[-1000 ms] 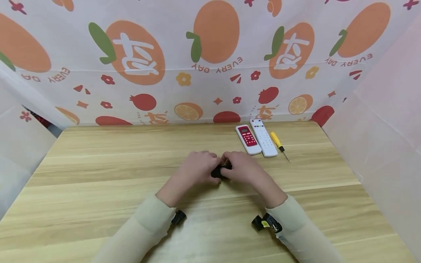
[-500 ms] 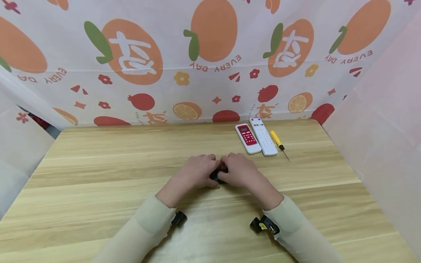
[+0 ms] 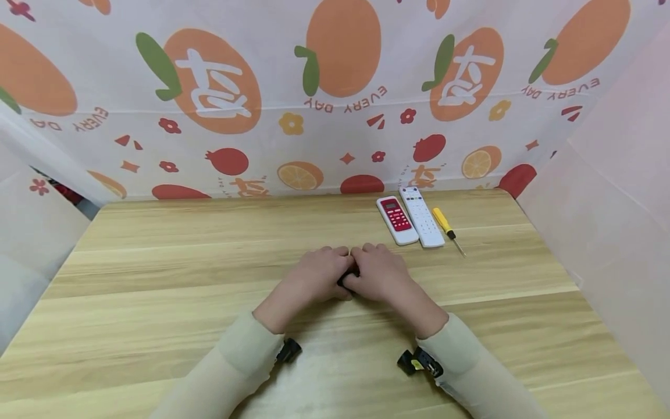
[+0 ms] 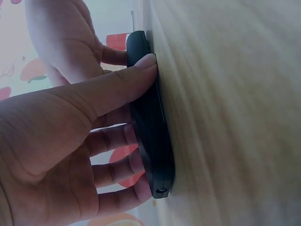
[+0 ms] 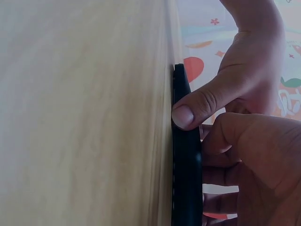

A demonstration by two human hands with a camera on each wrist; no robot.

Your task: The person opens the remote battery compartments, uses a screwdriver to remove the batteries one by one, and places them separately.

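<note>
A slim black remote control lies against the wooden table, with a small hole at one end. In the head view most of the remote is hidden under the hands. My left hand grips it, thumb along the near side and fingers on the far side. Close beside it, my right hand has its fingers bent around the other part of the remote. In the right wrist view the left thumb presses on the black edge while the right hand's bent thumb sits by the casing.
Behind the hands to the right lie a white remote with a red panel, a longer white remote and a yellow-handled screwdriver. A fruit-patterned cloth stands along the back edge of the wooden table.
My right hand has moved slightly left, bringing the two hands closer together. Less of the black remote shows between them now. The white remotes and screwdriver have stayed put.
</note>
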